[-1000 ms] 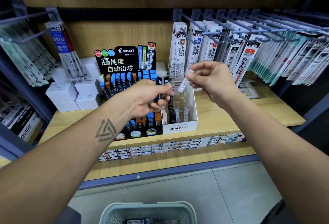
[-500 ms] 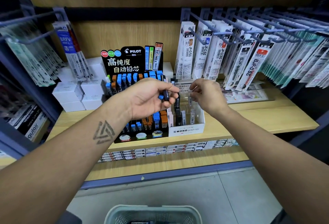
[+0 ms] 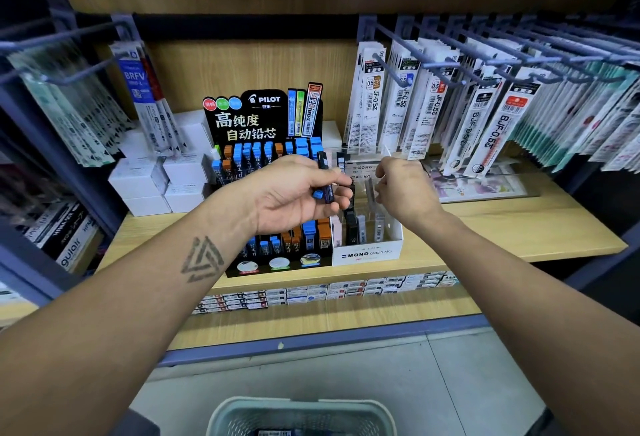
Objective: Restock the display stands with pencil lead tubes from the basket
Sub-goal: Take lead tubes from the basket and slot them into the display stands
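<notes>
I am seeing the left hand (image 3: 294, 193) curling its grip around a small bunch of dark pencil lead tubes (image 3: 325, 179), thumb and fingers pinching them; at least two are showing, one with a blue cap at its lower end, and I cannot count more behind the fingers. The bunch is hovering in front of the black Pilot stand (image 3: 266, 124), at the seam where it is meeting the white Mono stand (image 3: 367, 252). The right hand (image 3: 405, 193) is reaching down into the Mono stand with fingers bent; its fingertips are hidden behind the hand, so I cannot tell whether its grip is holding a tube or only touching the clear divider. Both stands are sitting side by side, touching, near the front edge of the wooden shelf (image 3: 519, 227). About four tubes are standing in the Mono stand's front row. The Pilot stand is showing rows of blue and orange caps, too crowded to count. One pale green basket (image 3: 301, 415) is resting on the floor at the bottom edge, with at least one dark pack inside.
</notes>
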`<state>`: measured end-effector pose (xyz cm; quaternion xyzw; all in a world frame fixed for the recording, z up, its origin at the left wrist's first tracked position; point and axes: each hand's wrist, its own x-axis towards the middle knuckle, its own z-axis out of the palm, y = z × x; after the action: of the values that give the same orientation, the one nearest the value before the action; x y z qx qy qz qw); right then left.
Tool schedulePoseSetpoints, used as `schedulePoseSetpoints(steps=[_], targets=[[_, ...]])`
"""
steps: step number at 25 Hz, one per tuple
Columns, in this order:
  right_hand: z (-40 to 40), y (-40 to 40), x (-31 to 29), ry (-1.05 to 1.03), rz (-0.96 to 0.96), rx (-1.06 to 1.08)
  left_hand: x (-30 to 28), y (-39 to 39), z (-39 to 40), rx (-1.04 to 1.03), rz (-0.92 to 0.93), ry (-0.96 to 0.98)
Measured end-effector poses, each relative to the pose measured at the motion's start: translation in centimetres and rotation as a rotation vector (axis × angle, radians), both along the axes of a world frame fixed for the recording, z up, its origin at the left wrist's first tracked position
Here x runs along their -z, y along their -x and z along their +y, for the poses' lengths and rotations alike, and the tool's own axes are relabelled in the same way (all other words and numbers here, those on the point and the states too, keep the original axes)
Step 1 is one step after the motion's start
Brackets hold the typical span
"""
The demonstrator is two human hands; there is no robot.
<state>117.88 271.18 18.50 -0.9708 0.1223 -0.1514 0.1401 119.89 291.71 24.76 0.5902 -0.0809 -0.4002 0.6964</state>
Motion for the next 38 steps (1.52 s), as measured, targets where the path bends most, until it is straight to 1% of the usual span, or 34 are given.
schedulePoseSetpoints(steps=[2,7,9,11,16,22,25,26,28,29,30,31,32,33,34,35,36,38], targets=[[0.4,0.3,-0.5,0.017,0.011,0.01,0.0,0.0,0.1,-0.003,-0.006,-0.006],[0.4,-0.1,-0.2,-0.037,-0.007,0.01,0.0,0.1,0.1,0.009,-0.012,-0.014],[0.8,-0.4,0.5,0.002,0.007,0.025,0.1,0.1,0.1,0.007,-0.015,-0.016],[1.0,-0.7,1.0,0.051,-0.003,0.055,0.1,-0.1,0.2,-0.001,-0.017,-0.019],[1.0,-0.6,1.0,0.004,-0.062,0.166,0.1,-0.1,0.2,0.004,-0.02,-0.021],[1.6,-0.5,0.9,0.065,-0.031,0.177,0.0,0.1,0.2,0.02,-0.034,-0.031],[1.6,-0.4,0.5,0.024,-0.003,0.169,0.3,0.3,0.2,0.029,-0.042,-0.038],[1.5,-0.1,0.2,0.013,-0.008,0.174,0.4,0.3,0.1,0.03,-0.047,-0.043],[1.3,0.3,-0.8,0.017,-0.085,0.191,0.4,0.5,0.1,0.05,-0.065,-0.068],[1.3,0.5,-1.4,-0.051,-0.147,0.175,0.4,0.5,0.1,0.068,-0.074,-0.086],[1.5,0.7,-2.2,-0.24,-0.201,0.112,0.5,0.5,0.0,0.085,-0.077,-0.099],[1.9,1.1,-3.0,-0.525,-0.199,0.004,0.5,0.6,-0.1,0.099,-0.072,-0.104],[2.5,1.6,-3.7,-0.815,-0.129,-0.122,0.5,0.7,-0.1,0.116,-0.066,-0.101],[3.0,2.0,-4.1,-1.007,-0.054,-0.243,0.5,0.8,-0.2,0.143,-0.068,-0.099],[3.3,2.4,-4.2,-1.085,-0.009,-0.332,0.5,1.0,-0.3,0.177,-0.071,-0.099],[3.4,2.7,-4.2,-1.105,-0.012,-0.377,0.5,1.1,-0.4,0.2,-0.073,-0.1],[3.4,2.9,-4.3,-1.107,-0.052,-0.37,0.5,1.1,-0.4,0.201,-0.074,-0.096],[2.6,2.9,-4.5,-1.187,-0.131,-0.268,0.7,0.7,-0.2,0.12,-0.091,-0.097]])
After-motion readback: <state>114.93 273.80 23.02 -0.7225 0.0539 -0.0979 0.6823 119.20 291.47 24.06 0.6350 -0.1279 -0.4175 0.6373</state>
